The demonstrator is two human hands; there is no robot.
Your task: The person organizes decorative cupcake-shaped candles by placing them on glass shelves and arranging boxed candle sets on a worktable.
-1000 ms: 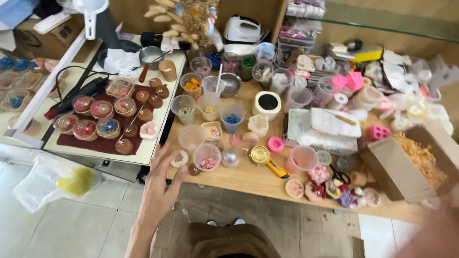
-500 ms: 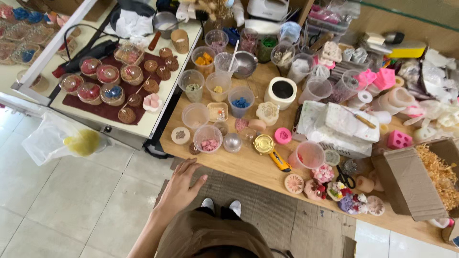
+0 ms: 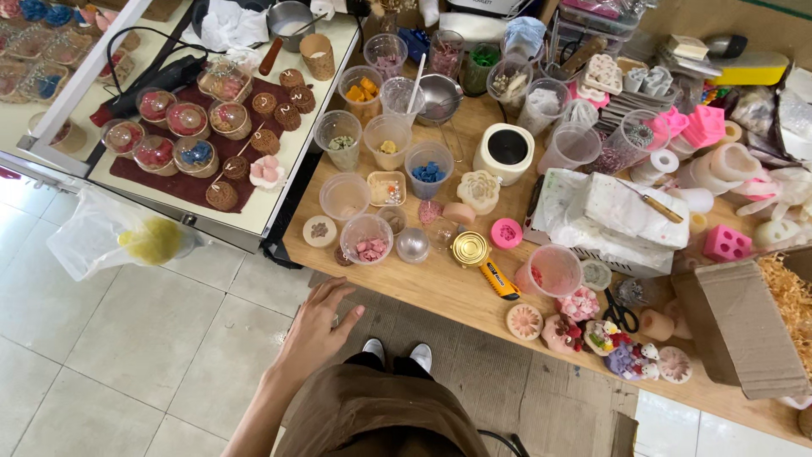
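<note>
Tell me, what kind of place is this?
Probably a craft workshop, maybe for candles or soap: the wooden table holds plastic cups of coloured bits, pink silicone moulds and small flower-shaped pieces.

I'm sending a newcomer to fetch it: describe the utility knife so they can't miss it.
Start at the wooden table and follow its near edge, past the left hand. Beside the round gold tin lid lies the utility knife, slanted. It is the only long yellow-and-black thing there; its neighbours are round cups and moulds.

The left hand hangs before the desk edge, nearest a cup of chunks, with a utility knife to its right.
</note>
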